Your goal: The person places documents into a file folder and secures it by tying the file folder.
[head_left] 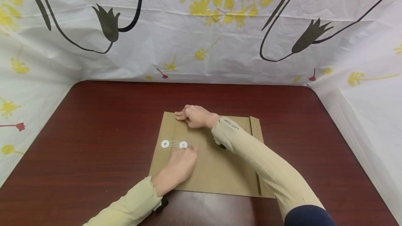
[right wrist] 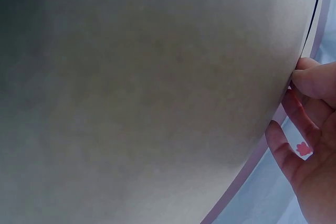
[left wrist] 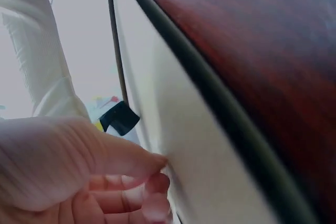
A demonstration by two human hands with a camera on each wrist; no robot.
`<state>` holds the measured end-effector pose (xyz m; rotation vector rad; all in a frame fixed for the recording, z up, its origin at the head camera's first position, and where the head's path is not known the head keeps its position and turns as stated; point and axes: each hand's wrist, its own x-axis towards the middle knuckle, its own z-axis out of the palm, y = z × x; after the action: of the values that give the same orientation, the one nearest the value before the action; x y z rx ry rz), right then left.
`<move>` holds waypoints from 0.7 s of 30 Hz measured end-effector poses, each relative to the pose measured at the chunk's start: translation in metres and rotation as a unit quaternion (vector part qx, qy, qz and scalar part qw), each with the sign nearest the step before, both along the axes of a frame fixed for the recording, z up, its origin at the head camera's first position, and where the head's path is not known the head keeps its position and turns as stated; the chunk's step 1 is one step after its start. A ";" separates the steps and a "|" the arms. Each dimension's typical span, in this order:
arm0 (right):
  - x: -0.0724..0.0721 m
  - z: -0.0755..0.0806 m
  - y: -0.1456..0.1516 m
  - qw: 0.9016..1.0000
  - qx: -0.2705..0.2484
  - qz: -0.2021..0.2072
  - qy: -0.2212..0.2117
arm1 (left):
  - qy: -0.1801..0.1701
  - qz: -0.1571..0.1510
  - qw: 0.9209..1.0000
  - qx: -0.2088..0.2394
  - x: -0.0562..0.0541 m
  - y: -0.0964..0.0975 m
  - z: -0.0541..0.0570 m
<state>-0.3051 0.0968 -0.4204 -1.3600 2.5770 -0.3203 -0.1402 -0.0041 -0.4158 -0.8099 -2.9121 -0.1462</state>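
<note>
A brown kraft-paper envelope (head_left: 221, 170) lies on the table in the head view. Two white button discs (head_left: 165, 144) sit near its left side, with a thin string (head_left: 174, 141) stretched between them. My left hand (head_left: 179, 166) is just below the right-hand disc, pinching the string; thumb and forefinger meet in the left wrist view, though the string between them is too fine to make out. At the envelope's far edge, my right hand (head_left: 197, 116) grips the paper near the far left corner. Its fingertips (right wrist: 281, 135) meet that edge in the right wrist view.
The dark red-brown table (head_left: 103, 142) extends around the envelope on all sides. A folded strip (head_left: 257, 132) runs along the envelope's right side. White flower-patterned sheeting (head_left: 201, 69) rises behind the table and at both sides.
</note>
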 end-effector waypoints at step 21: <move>0.002 0.001 -0.001 1.000 -0.004 0.002 0.005 | 0.057 -0.047 0.997 -0.036 0.002 -0.011 -0.006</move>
<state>-0.3035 0.0961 -0.4197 -1.3721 2.5833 -0.3246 -0.1382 -0.0148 -0.4217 -0.9353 -2.7881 -0.0029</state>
